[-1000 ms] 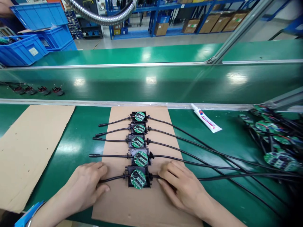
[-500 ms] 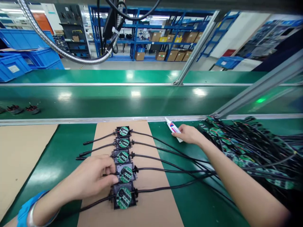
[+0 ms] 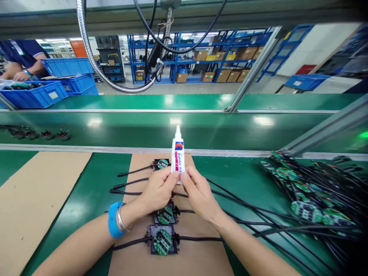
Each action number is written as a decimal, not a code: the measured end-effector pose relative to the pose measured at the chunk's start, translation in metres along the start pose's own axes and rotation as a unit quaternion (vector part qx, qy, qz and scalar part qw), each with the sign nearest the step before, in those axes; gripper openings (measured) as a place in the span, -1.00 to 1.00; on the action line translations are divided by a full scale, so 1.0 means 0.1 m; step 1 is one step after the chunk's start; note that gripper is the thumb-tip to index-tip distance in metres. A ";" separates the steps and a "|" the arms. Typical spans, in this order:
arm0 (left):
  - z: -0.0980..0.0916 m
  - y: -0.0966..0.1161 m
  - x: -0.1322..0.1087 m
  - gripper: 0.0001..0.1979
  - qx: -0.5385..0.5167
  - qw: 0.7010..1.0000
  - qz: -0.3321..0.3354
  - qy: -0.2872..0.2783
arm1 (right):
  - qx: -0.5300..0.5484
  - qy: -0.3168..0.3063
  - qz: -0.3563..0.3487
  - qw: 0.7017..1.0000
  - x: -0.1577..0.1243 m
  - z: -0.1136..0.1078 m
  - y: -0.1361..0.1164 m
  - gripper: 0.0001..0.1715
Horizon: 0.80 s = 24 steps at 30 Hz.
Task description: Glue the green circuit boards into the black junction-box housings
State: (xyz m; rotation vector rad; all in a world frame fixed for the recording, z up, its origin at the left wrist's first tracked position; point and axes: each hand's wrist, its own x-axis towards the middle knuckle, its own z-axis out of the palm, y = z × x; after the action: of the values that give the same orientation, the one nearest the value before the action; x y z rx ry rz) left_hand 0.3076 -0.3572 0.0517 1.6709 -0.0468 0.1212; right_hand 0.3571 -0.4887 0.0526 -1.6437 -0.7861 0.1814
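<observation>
Both hands pinch the lower end of a white glue tube [image 3: 178, 153], held upright with its pointed nozzle at the top. My left hand [image 3: 159, 188] grips it from the left and my right hand [image 3: 199, 193] from the right. Beneath them, several black housings with round green circuit boards, such as the nearest circuit board [image 3: 163, 242], lie in a column on a cardboard sheet [image 3: 198, 257]. Black cables run out of each housing to both sides. My hands hide the middle housings.
A heap of cabled circuit boards [image 3: 307, 211] lies at the right. Another cardboard sheet [image 3: 37, 191] is at the left. Small round parts [image 3: 47, 135] sit behind the metal rail. A flexible metal conduit [image 3: 86, 50] hangs overhead. A co-worker [image 3: 25, 57] stands behind blue bins [image 3: 43, 96].
My right hand has lifted the glue tube from the bench and brought it to the middle. My left hand has left the housings and joined it on the tube. The view has shifted left.
</observation>
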 end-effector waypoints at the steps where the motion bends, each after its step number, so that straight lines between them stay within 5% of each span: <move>1: -0.03 -0.01 -0.02 -0.54 -0.009 1.000 0.001 0.006 | -0.007 -0.004 -0.014 1.000 0.00 0.01 0.00 -0.64; 8: -0.10 -0.07 -0.11 -0.54 -0.055 0.998 0.015 0.005 | 0.068 -0.042 0.002 0.997 0.02 0.11 0.06 -0.66; 19: -0.11 -0.09 -0.13 -0.52 -0.058 0.998 0.005 -0.018 | -0.075 -0.080 -0.050 0.993 0.07 -0.04 0.00 -0.56; 22: -0.22 0.03 -0.02 -0.56 -0.052 0.999 0.003 0.003 | -0.205 -0.073 -0.169 0.961 0.22 -0.19 -0.17 -0.70; 24: -0.32 0.17 0.11 -0.60 -0.041 0.999 0.007 0.018 | -0.331 -0.063 -0.303 0.891 0.40 -0.25 -0.33 -0.77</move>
State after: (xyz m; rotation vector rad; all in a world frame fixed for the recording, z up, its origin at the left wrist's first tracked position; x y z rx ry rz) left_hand 0.3146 -0.3263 0.0727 1.5872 -0.0346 0.1584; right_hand 0.3876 -0.4844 0.1015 -1.9226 -1.5423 -0.4826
